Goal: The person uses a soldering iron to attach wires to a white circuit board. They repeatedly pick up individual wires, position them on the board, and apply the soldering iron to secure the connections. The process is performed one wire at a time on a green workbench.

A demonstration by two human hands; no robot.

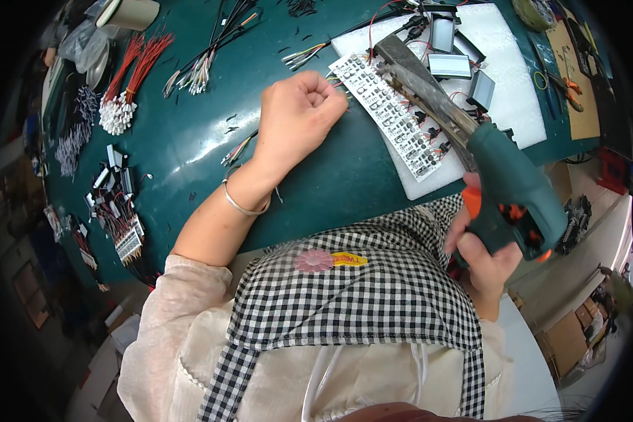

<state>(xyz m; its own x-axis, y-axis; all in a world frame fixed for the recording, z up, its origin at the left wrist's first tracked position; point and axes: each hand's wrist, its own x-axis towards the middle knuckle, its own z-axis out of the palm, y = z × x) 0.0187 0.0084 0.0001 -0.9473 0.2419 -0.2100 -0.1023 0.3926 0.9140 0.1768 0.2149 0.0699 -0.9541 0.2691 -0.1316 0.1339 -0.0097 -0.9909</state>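
Observation:
A strip panel of small printed circuit boards (390, 112), white with dark parts, lies slanted on a white foam sheet (517, 77). Beside its upper left end, my left hand (299, 116) is closed in a fist-like pinch. Thin coloured wires show at its fingertips, running toward the panel; the grip itself is mostly hidden. My right hand (489, 260) is wrapped round the handle of a green glue gun (517, 179) with an orange trigger. Its long, soiled metal nozzle points up and left over the panel. A dark metal block (408, 60) lies against the nozzle's far end.
Small display modules (450, 65) with wires lie on the foam. Cable bundles (193, 77), red wires with white connectors (119, 112) and wired boards (129, 243) lie leftward on the green table (211, 183). Orange-handled pliers (573, 95) are at the far right.

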